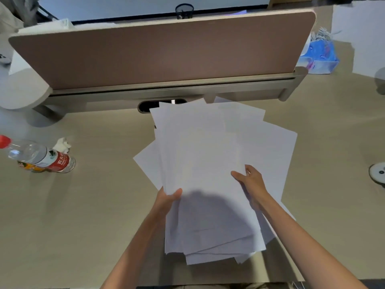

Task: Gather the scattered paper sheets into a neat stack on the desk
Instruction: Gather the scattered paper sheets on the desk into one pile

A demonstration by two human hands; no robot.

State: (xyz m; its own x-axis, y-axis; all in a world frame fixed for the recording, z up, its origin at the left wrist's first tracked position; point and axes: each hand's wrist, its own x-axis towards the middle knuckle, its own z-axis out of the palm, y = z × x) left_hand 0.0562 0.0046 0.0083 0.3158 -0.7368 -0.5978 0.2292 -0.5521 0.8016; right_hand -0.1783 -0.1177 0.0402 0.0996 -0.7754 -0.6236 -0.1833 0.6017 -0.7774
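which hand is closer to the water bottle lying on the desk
Left. The left hand grips the paper sheets on the side facing the water bottle; the right hand rests on the sheets farther away.

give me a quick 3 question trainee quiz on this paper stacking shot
1. True or false: the paper sheets already lie in a neat, squared stack.
2. Which item lies on its side at the desk's left? A) water bottle B) stapler C) mug
3. Fill in: the left hand grips the sheets at their ___ edge.

Key: 1. False, they are fanned out at different angles, held between the left hand and the right hand. 2. A, with a crumpled tissue beside it. 3. Left.
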